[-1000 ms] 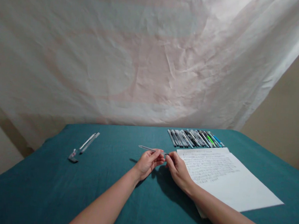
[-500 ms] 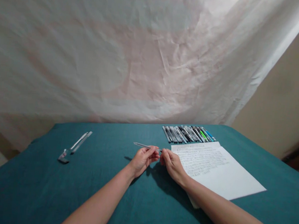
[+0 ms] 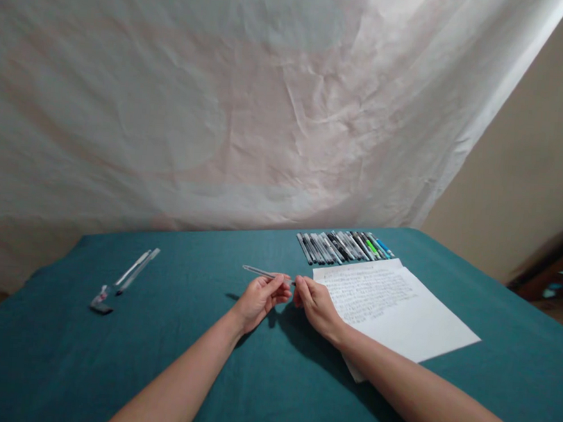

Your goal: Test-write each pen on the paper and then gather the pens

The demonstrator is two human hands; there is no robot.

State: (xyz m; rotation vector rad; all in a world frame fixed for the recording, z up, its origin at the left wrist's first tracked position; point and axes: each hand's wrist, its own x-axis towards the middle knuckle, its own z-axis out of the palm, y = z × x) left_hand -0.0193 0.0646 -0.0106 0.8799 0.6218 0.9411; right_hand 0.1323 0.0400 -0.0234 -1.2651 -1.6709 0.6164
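A clear-barrelled pen (image 3: 257,271) is held above the cloth, its far end pointing up and to the left. My left hand (image 3: 258,299) is closed around its barrel, with the thumb lying along it. At the pen's dark end, the fingers of my right hand (image 3: 318,303) are pinched together. Whether they grip the tip or a small cap is too fine to make out. Just right of my hands lies a sheet of white paper (image 3: 442,322) covered with handwriting on its upper part, and my right forearm crosses over its near corner.
Several pens and markers (image 3: 341,247) lie side by side in a row behind the paper. Two slim pens (image 3: 137,270) rest on the left of the green cloth (image 3: 166,338), near a crumpled clear wrapper with a dark end (image 3: 101,302). A pale sheet (image 3: 250,106) hangs behind the table.
The camera view has turned slightly to the right, so everything sits further left in the picture. Both hands keep nearly the same hold on the pen.
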